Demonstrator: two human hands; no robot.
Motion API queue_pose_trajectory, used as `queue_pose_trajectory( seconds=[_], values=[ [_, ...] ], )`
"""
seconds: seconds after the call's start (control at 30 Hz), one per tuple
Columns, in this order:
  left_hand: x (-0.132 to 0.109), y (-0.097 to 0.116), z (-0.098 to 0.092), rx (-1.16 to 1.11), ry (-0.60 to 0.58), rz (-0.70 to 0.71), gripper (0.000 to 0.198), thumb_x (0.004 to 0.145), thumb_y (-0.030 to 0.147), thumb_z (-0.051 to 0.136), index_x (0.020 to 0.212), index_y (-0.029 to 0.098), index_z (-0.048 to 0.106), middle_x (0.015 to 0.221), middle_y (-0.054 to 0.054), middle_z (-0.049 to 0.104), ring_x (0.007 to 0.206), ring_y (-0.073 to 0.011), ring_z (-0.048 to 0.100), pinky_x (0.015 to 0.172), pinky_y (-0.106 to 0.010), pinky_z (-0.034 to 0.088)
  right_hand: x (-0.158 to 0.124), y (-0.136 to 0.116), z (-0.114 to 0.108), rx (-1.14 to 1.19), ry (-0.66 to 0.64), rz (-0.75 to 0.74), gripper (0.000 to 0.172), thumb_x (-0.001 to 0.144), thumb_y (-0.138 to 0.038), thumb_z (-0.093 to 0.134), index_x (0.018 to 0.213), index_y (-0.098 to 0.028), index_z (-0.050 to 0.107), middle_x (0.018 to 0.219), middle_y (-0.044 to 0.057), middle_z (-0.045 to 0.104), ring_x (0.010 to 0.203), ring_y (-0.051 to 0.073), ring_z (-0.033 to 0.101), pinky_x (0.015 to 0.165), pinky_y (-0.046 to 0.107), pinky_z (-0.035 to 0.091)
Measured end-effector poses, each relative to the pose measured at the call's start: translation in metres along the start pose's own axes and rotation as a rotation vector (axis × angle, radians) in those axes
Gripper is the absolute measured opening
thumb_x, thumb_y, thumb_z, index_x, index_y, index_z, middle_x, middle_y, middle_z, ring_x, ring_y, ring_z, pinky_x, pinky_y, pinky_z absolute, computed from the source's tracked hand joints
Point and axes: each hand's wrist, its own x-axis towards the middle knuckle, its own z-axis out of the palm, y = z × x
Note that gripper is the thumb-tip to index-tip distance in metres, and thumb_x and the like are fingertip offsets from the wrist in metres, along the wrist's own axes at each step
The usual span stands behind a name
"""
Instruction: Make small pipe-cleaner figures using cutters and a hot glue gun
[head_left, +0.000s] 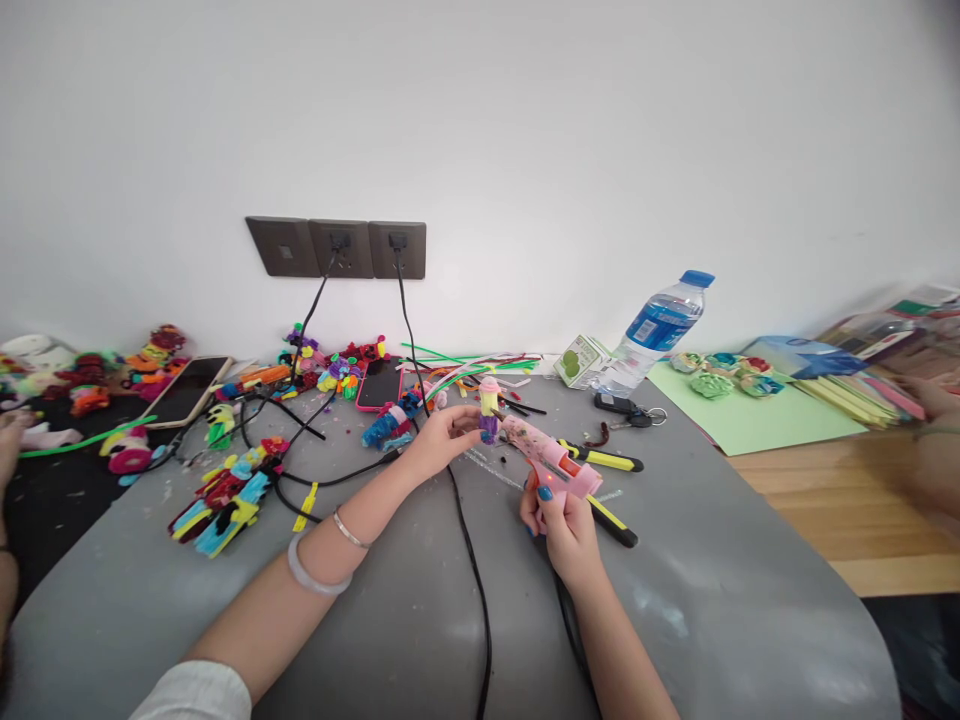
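My left hand (444,440) holds a small pipe-cleaner doll (489,408) upright between its fingertips; the doll is yellow above and purple below, with a pinkish top. My right hand (564,528) is wrapped round the handle of a pink hot glue gun (553,462). The gun's nozzle points left and meets the doll, or comes very close to it; I cannot tell which. Yellow-and-black pliers (604,458) lie on the grey table behind and beside the gun, partly hidden by it.
Black cables run from wall sockets (336,248) across the grey table (390,620). Colourful pipe-cleaner figures (225,495) and phones (187,390) lie to the left. A water bottle (660,330), juice carton (581,360) and keys (630,410) stand or lie behind. Other people's hands (934,400) show at both edges.
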Motion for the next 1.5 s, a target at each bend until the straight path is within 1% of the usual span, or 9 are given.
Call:
queue_pose_trajectory(
  seconds=[0.47, 0.7, 0.8, 0.9, 0.97, 1.07, 1.17, 1.33, 1.5],
  values=[
    [0.001, -0.007, -0.002, 0.031, 0.011, 0.018, 0.038, 0.08, 0.035, 0.069, 0.112, 0.015, 0.064, 0.11, -0.011, 0.071, 0.098, -0.0222, 0.067, 0.083, -0.031, 0.053, -0.001, 0.001, 0.0, -0.09, 0.017, 0.028, 0.042, 0.095, -0.057, 0.04, 0.082, -0.018, 0.049, 0.047, -0.005, 0.042, 0.042, 0.01, 0.035, 0.046, 0.026, 0.027],
    [0.002, -0.004, -0.003, -0.016, 0.04, -0.016, 0.044, 0.076, 0.037, 0.073, 0.111, 0.013, 0.062, 0.112, -0.014, 0.07, 0.1, -0.0237, 0.067, 0.087, -0.034, 0.052, 0.001, -0.003, -0.001, -0.031, 0.088, 0.054, 0.044, 0.091, -0.059, 0.045, 0.093, -0.016, 0.054, 0.046, -0.005, 0.045, 0.04, 0.01, 0.034, 0.044, 0.025, 0.025],
    [0.001, -0.003, -0.003, -0.031, 0.057, -0.005, 0.045, 0.077, 0.039, 0.072, 0.112, 0.013, 0.06, 0.114, -0.015, 0.069, 0.103, -0.0245, 0.066, 0.088, -0.035, 0.052, -0.002, -0.011, -0.007, 0.094, 0.229, 0.026, 0.038, 0.092, -0.056, 0.047, 0.09, -0.018, 0.054, 0.045, -0.007, 0.044, 0.04, 0.009, 0.03, 0.042, 0.024, 0.02],
    [0.002, -0.004, -0.005, -0.032, 0.117, 0.011, 0.045, 0.077, 0.04, 0.072, 0.112, 0.013, 0.061, 0.112, -0.014, 0.07, 0.105, -0.0253, 0.066, 0.091, -0.037, 0.051, -0.007, -0.026, -0.022, 0.239, 0.424, -0.017, 0.034, 0.089, -0.048, 0.053, 0.071, -0.021, 0.044, 0.044, -0.006, 0.041, 0.042, 0.009, 0.03, 0.043, 0.024, 0.02],
    [0.003, -0.006, -0.006, -0.048, 0.161, 0.026, 0.045, 0.077, 0.041, 0.072, 0.112, 0.014, 0.061, 0.11, -0.013, 0.07, 0.105, -0.0252, 0.065, 0.092, -0.037, 0.051, -0.01, -0.039, -0.04, 0.302, 0.546, -0.012, 0.033, 0.086, -0.038, 0.057, 0.063, -0.022, 0.038, 0.045, -0.006, 0.038, 0.043, 0.009, 0.031, 0.044, 0.025, 0.022],
    [0.006, -0.008, -0.008, -0.066, 0.253, 0.059, 0.046, 0.077, 0.043, 0.071, 0.111, 0.014, 0.061, 0.109, -0.012, 0.07, 0.102, -0.0238, 0.066, 0.091, -0.037, 0.051, -0.012, -0.054, -0.074, 0.297, 0.741, 0.078, 0.016, 0.075, -0.022, 0.061, 0.07, -0.022, 0.046, 0.053, -0.006, 0.039, 0.044, 0.009, 0.029, 0.043, 0.027, 0.019],
    [0.008, -0.01, -0.01, -0.057, 0.37, 0.118, 0.047, 0.076, 0.042, 0.072, 0.112, 0.016, 0.059, 0.112, -0.012, 0.068, 0.101, -0.0226, 0.065, 0.091, -0.036, 0.05, -0.013, -0.057, -0.108, 0.318, 0.863, 0.214, 0.012, 0.067, -0.021, 0.061, 0.075, -0.022, 0.053, 0.066, -0.001, 0.045, 0.044, 0.008, 0.032, 0.042, 0.029, 0.019],
    [0.009, -0.01, -0.013, -0.024, 0.487, 0.188, 0.045, 0.078, 0.041, 0.07, 0.114, 0.018, 0.058, 0.118, -0.012, 0.066, 0.104, -0.0213, 0.063, 0.093, -0.035, 0.049, -0.021, -0.044, -0.132, 0.315, 0.683, 0.469, 0.011, 0.072, -0.033, 0.057, 0.076, -0.023, 0.054, 0.066, -0.002, 0.043, 0.036, 0.003, 0.02, 0.04, 0.032, 0.017],
    [0.009, -0.011, -0.012, -0.008, 0.492, 0.193, 0.044, 0.08, 0.041, 0.068, 0.115, 0.018, 0.057, 0.119, -0.013, 0.064, 0.107, -0.0217, 0.063, 0.093, -0.034, 0.049, -0.021, -0.027, -0.13, 0.377, 0.559, 0.454, 0.031, 0.074, -0.05, 0.065, 0.078, -0.021, 0.053, 0.065, -0.006, 0.042, 0.036, 0.0, 0.015, 0.039, 0.024, 0.024]
  ],
)
